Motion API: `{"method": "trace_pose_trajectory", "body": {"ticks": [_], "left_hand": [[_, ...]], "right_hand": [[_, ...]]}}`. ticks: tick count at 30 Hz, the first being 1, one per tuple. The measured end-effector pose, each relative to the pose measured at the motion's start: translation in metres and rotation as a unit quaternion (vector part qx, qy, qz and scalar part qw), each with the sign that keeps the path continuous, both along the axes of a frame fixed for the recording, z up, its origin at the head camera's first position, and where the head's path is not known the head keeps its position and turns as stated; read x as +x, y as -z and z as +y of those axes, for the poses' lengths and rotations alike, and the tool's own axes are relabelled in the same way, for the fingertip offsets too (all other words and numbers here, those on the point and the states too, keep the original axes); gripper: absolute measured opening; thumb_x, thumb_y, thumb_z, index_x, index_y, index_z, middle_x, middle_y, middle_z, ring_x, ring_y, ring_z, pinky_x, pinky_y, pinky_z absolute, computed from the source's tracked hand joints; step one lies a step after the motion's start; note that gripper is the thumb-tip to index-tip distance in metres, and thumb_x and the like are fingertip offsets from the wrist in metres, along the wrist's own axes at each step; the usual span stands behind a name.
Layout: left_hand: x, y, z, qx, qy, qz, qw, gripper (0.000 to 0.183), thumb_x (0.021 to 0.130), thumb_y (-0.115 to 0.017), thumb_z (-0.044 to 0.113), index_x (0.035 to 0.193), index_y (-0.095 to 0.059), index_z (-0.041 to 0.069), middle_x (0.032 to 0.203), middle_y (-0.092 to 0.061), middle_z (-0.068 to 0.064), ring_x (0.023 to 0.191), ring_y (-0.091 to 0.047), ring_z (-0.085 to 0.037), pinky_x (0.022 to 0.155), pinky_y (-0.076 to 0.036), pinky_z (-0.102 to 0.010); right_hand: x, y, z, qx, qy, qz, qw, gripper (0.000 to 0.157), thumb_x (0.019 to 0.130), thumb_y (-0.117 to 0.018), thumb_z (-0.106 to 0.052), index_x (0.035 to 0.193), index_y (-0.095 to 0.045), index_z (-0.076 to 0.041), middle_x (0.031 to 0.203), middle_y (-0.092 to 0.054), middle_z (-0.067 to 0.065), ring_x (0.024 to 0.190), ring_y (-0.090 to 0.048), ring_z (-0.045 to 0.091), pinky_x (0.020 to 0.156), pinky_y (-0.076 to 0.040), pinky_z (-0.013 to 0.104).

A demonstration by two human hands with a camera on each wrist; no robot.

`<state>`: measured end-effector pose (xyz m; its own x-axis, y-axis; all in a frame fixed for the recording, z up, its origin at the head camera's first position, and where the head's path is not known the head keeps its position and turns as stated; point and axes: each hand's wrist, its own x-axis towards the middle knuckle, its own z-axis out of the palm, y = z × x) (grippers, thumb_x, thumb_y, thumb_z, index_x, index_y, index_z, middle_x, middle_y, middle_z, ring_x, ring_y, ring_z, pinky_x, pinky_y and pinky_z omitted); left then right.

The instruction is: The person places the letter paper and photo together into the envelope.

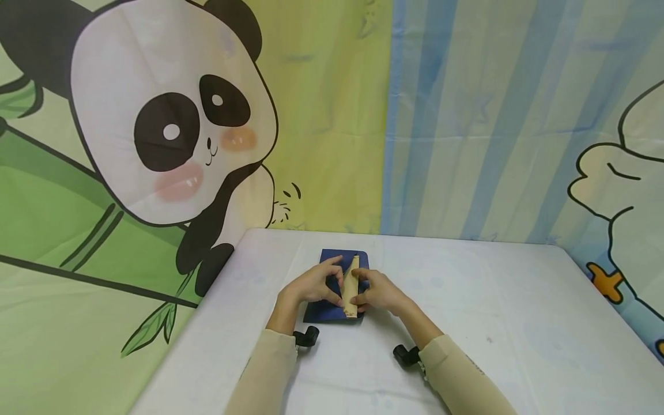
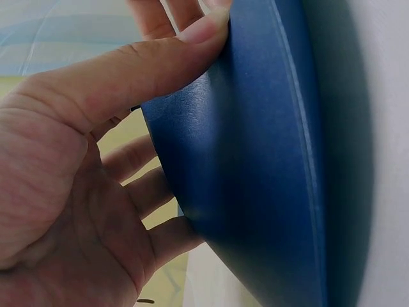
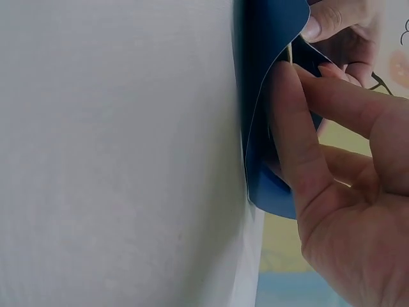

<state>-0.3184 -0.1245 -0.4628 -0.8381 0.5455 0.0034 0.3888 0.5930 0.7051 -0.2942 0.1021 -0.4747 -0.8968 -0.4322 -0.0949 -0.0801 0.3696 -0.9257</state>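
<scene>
A dark blue booklet [image 1: 325, 311] with a soft, smooth cover lies on the table in front of me, its inner side showing as a narrow beige strip [image 1: 351, 294] in the head view. My left hand [image 1: 310, 285] pinches the lifted edge of the cover. In the left wrist view, the thumb presses on the bowed blue cover [image 2: 255, 160] and several fingers reach behind it. From the right, my right hand [image 1: 381, 293] pinches at the beige strip. The right wrist view shows its fingertips inside the gap of the curved blue cover [image 3: 275, 32].
White cloth covers the table [image 1: 498, 323]. Behind it hangs a printed backdrop [image 1: 332, 115] with a panda and blue stripes. A small black device [image 1: 307, 336] sits at the left wrist and another black device [image 1: 407, 356] at the right.
</scene>
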Motion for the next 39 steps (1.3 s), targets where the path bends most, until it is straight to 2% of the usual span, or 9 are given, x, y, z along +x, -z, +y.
{"method": "trace_pose_trajectory", "body": {"ticks": [13, 21, 28, 39], "left_hand": [[0.0, 0.0, -0.001, -0.002, -0.003, -0.004, 1.0, 0.038, 0.069, -0.098, 0.018, 0.088, -0.065, 0.022, 0.172, -0.027, -0.01, 0.159, -0.023, -0.041, 0.126, -0.021, -0.064], [0.001, -0.001, -0.001, 0.004, -0.006, -0.008, 0.9999, 0.038, 0.068, -0.098, 0.016, 0.088, -0.066, 0.021, 0.172, -0.028, -0.01, 0.159, -0.023, -0.042, 0.126, -0.02, -0.064], [0.001, 0.0, 0.0, 0.004, -0.003, -0.006, 1.0, 0.038, 0.069, -0.098, 0.016, 0.088, -0.066, 0.02, 0.172, -0.027, -0.011, 0.159, -0.023, -0.042, 0.126, -0.02, -0.064], [0.001, -0.001, 0.001, 0.003, -0.004, -0.009, 0.9999, 0.037, 0.069, -0.097, 0.014, 0.091, -0.067, 0.018, 0.172, -0.027, -0.011, 0.159, -0.022, -0.042, 0.126, -0.019, -0.065]], "right_hand": [[0.002, -0.001, -0.005, -0.013, -0.009, -0.007, 1.0, 0.075, 0.085, -0.075, 0.013, 0.153, -0.042, 0.007, 0.156, -0.042, 0.032, 0.078, -0.075, 0.021, 0.073, -0.065, 0.037], [0.004, -0.003, -0.009, -0.005, -0.004, -0.01, 1.0, 0.078, 0.085, -0.077, 0.01, 0.154, -0.041, 0.006, 0.156, -0.042, 0.031, 0.076, -0.076, 0.022, 0.072, -0.065, 0.035], [0.004, -0.001, -0.012, 0.012, 0.002, 0.004, 1.0, 0.082, 0.084, -0.079, 0.009, 0.155, -0.039, 0.005, 0.16, -0.038, 0.029, 0.072, -0.077, 0.023, 0.069, -0.064, 0.034], [0.005, -0.001, -0.014, -0.002, 0.01, 0.004, 1.0, 0.084, 0.083, -0.079, 0.013, 0.156, -0.037, 0.006, 0.162, -0.033, 0.028, 0.074, -0.075, 0.02, 0.07, -0.065, 0.034]]}}
